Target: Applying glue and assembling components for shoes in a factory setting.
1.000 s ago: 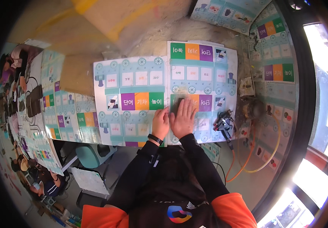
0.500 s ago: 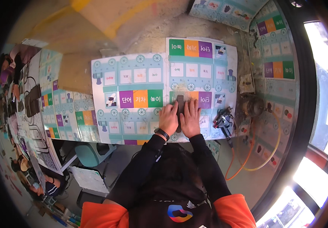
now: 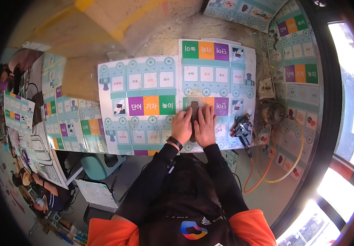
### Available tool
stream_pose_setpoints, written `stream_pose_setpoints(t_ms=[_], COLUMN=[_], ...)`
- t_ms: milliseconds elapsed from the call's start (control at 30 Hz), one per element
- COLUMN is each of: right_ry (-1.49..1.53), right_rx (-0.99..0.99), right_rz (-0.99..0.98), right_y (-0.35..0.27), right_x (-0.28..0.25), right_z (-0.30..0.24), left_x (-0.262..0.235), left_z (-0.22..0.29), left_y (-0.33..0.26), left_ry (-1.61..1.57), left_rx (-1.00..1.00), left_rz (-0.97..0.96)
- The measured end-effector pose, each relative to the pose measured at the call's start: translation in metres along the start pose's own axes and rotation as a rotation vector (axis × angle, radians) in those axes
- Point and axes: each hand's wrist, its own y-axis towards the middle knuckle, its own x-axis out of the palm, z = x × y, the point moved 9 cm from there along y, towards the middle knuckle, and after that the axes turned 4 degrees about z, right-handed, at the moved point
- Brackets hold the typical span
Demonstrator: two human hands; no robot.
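Note:
A long, dark, ridged block lies upright in the picture on a printed sheet, between my two hands. My left hand rests flat along the block's left side, fingers stretched forward and the index fingertip near its edge. On the other side, my right hand lies with its fingers slightly spread on the sheet and its thumb against the block. The sheet carries pale blue train pictures, small white squares and purple, orange and green panels. My palms hide part of the block's near end.
A black tool with orange and yellow hoses lies right of my hands, near a round metal fitting. More printed sheets lie at the left. A teal chair stands below the table's edge. Other people are at the far left.
My hands and the block have hardly moved. At the far left, a printed sheet has come into view above the other table, and a person there has shifted.

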Motion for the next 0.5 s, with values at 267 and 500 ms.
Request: stream_pose_setpoints(t_ms=[267,500], right_ry=[0.066,0.103], right_rx=[0.024,0.064], right_rz=[0.079,0.206], right_y=[0.004,0.01], right_x=[0.001,-0.004], right_z=[0.005,0.004], left_x=[-0.004,-0.004], left_z=[-0.006,-0.009], left_y=[0.004,0.009], left_ry=[-0.073,-0.108], left_rx=[-0.056,-0.092], left_rz=[0.034,0.076])
